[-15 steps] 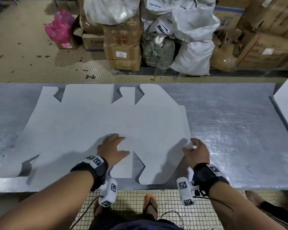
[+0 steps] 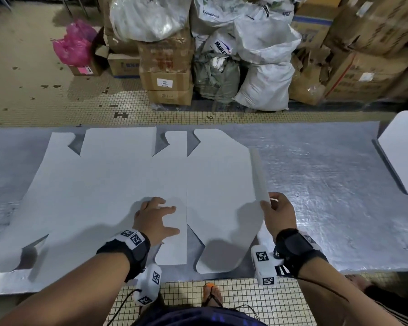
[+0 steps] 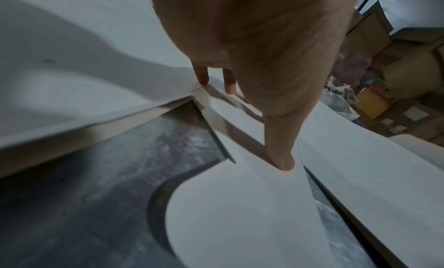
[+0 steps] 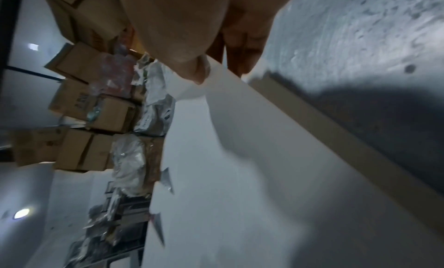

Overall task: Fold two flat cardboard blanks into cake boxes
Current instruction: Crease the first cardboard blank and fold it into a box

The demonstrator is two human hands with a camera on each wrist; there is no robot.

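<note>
A large white cardboard blank (image 2: 108, 184) lies flat on the silver-grey table (image 2: 327, 184), its tabs pointing toward and away from me. My left hand (image 2: 157, 220) presses flat on it near the front, fingers spread; in the left wrist view the fingertips (image 3: 283, 162) bear down on the white card (image 3: 240, 205). My right hand (image 2: 277, 208) pinches the blank's narrow right-edge flap (image 2: 258, 175) and holds it lifted off the table; the right wrist view shows the thumb on the raised flap (image 4: 240, 120). A second white blank (image 2: 403, 156) lies at the table's right edge, partly cut off.
Beyond the table, on a tiled floor, stand stacked cardboard boxes (image 2: 167, 67), white sacks (image 2: 264, 55) and a pink bag (image 2: 74, 45). More boxes (image 2: 372, 50) fill the far right. My sandalled foot (image 2: 212, 295) shows below the table's front edge.
My right hand has lifted the right-edge flap, which lay flat before. The left hand stays pressed on the blank, shifted slightly.
</note>
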